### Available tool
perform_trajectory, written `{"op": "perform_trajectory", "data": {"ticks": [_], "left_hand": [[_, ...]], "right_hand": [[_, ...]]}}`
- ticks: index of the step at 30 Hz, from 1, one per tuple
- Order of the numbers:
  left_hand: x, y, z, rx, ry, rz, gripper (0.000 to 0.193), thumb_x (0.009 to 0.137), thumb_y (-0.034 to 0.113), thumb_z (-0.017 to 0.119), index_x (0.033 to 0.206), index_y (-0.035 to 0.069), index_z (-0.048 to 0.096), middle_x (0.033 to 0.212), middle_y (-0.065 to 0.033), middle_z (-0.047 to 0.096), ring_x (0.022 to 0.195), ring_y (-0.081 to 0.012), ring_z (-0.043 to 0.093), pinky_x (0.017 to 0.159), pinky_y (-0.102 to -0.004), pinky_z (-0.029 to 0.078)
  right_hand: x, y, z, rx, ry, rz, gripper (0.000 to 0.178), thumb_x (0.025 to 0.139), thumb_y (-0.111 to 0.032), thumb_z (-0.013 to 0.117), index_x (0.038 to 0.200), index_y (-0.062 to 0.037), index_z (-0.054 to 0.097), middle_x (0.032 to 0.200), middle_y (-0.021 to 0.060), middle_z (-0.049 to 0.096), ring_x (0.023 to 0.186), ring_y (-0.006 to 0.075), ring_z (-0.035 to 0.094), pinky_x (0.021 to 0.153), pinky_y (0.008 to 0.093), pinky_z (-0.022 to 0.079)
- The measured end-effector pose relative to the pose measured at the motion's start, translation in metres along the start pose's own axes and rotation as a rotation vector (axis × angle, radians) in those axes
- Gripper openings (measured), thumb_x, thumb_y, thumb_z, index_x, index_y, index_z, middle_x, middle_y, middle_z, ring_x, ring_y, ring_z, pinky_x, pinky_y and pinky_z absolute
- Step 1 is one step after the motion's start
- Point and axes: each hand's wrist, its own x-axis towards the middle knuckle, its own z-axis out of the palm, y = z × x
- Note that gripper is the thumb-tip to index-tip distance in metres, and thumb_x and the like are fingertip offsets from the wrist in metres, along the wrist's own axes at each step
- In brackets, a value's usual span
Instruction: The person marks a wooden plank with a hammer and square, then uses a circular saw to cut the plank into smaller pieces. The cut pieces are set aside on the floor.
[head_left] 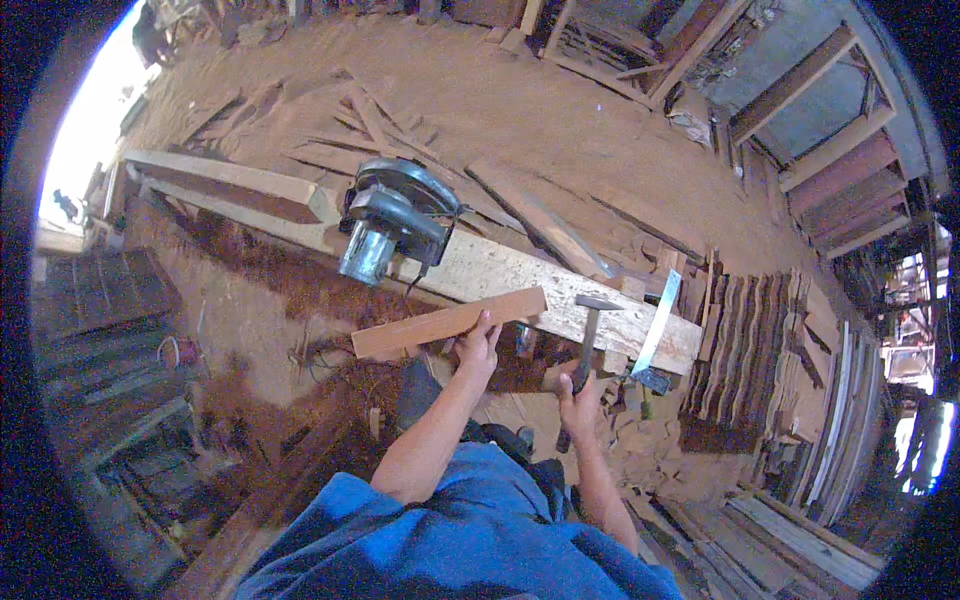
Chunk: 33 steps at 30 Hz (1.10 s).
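My left hand [478,348] is closed on a reddish-brown wooden board [440,325], which it holds tilted over the near edge of a long timber bench [510,282]. In my right hand [580,402] is a hammer [588,350], gripped by its dark handle with the head up, over the bench top. To the right of the hammer, a try square [660,318] with a bright metal blade lies across the bench end. A circular saw [392,218] with a dark body and a silvery motor housing rests on the bench, left of the board.
Wood offcuts [365,125] lie scattered on the sawdust-covered floor beyond the bench. Several wavy-edged wooden pieces [740,340] are stacked at the right. Wooden frames [800,90] lean at the far right, and long planks [800,540] lie at the near right. A dark wooden pallet-like stack [100,300] stands at the left.
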Motion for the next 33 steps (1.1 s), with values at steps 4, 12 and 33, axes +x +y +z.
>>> {"op": "perform_trajectory", "data": {"ticks": [4,12,33], "left_hand": [[0.027,-0.025,-0.004,-0.056,0.06,0.077,0.092,0.081,-0.001,0.077,0.146,0.019,0.015,0.127,-0.0094,0.057,0.115,-0.0262,0.059,0.103,-0.0516,0.05],[0.037,-0.041,-0.013,0.105,0.031,0.125,0.027,0.096,0.024,0.066,0.119,0.011,0.06,0.119,-0.0029,0.062,0.116,-0.0183,0.057,0.11,-0.0376,0.042],[0.018,-0.028,0.006,0.008,0.165,0.197,0.092,0.081,-0.004,0.076,0.146,0.017,0.016,0.132,-0.0114,0.051,0.112,-0.0291,0.062,0.093,-0.0501,0.059]], "right_hand": [[-0.003,-0.004,0.005,-0.183,-0.034,-0.054,0.044,0.103,-0.043,0.047,0.121,-0.003,0.052,0.089,0.024,0.064,0.081,0.0425,0.063,0.071,0.05,0.048],[0.005,-0.024,0.018,-0.333,-0.049,-0.095,0.043,0.104,-0.039,0.041,0.133,-0.0075,0.047,0.087,0.0291,0.066,0.076,0.0518,0.063,0.065,0.0587,0.048],[0.002,-0.027,0.022,-0.45,0.072,-0.171,0.05,0.1,-0.041,0.05,0.136,-0.0066,0.051,0.068,0.0202,0.066,0.06,0.0408,0.066,0.055,0.0527,0.053]]}}
